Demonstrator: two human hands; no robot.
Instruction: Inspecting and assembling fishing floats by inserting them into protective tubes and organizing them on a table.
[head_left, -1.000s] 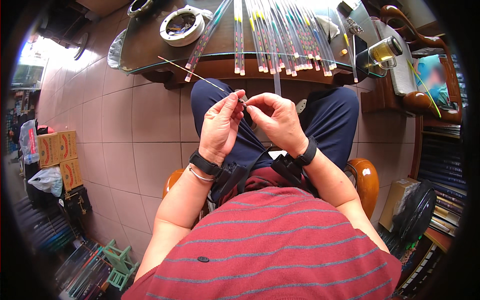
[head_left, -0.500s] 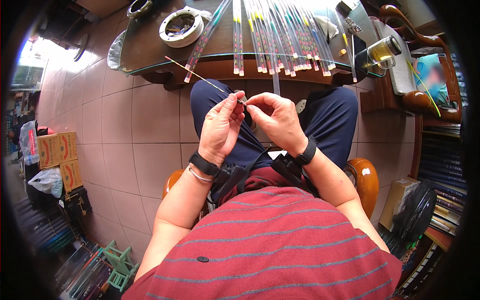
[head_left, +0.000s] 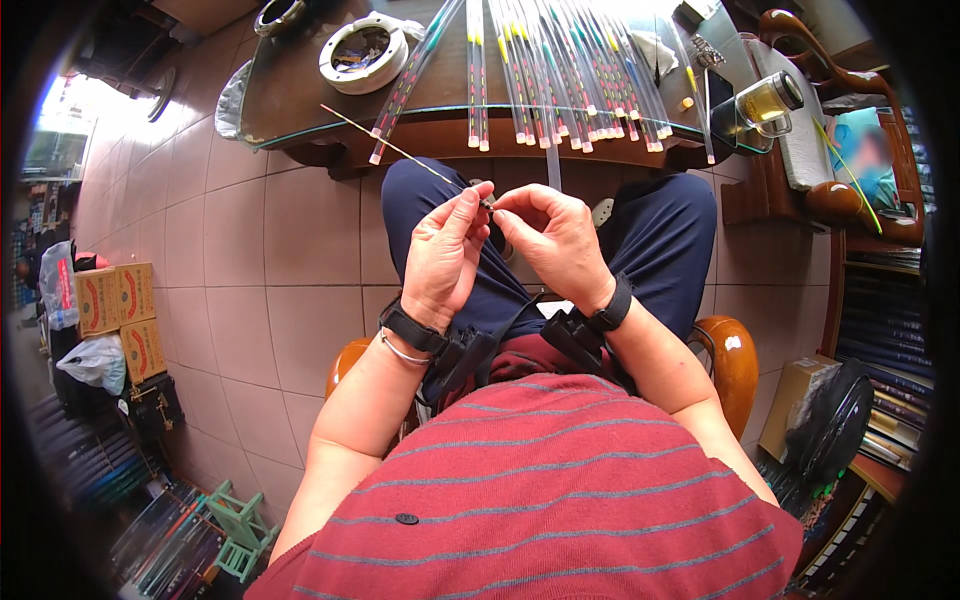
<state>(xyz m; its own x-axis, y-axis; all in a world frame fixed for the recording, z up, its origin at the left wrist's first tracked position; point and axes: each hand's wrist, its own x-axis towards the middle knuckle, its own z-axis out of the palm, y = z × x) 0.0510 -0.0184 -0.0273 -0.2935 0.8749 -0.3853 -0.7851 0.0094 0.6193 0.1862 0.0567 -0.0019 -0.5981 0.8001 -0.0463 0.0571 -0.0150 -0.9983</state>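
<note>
Above my lap, my left hand (head_left: 442,250) pinches a thin pale rod (head_left: 393,147) that looks like the stem of a fishing float. It slants up and left from the fingers, past my knee. My right hand (head_left: 560,240) comes in from the other side, its thumb and index finger pressed together at a small dark piece (head_left: 487,204) at the near end of the rod. The fingertips of both hands almost meet there and partly hide that piece. Several clear tubes (head_left: 478,85) with coloured striped sticks inside lie on the table beyond my hands.
The glass-topped wooden table (head_left: 285,105) carries a white round dish (head_left: 337,78) and a lidded glass mug (head_left: 755,108). A carved wooden chair (head_left: 845,200) stands at the right. Cartons (head_left: 142,348) are stacked at the left, with a small green stool (head_left: 237,530) nearer.
The rod's far end has shifted slightly up and left, with my left hand tilting a little. My right hand stays almost where it was, and both keep their pinch.
</note>
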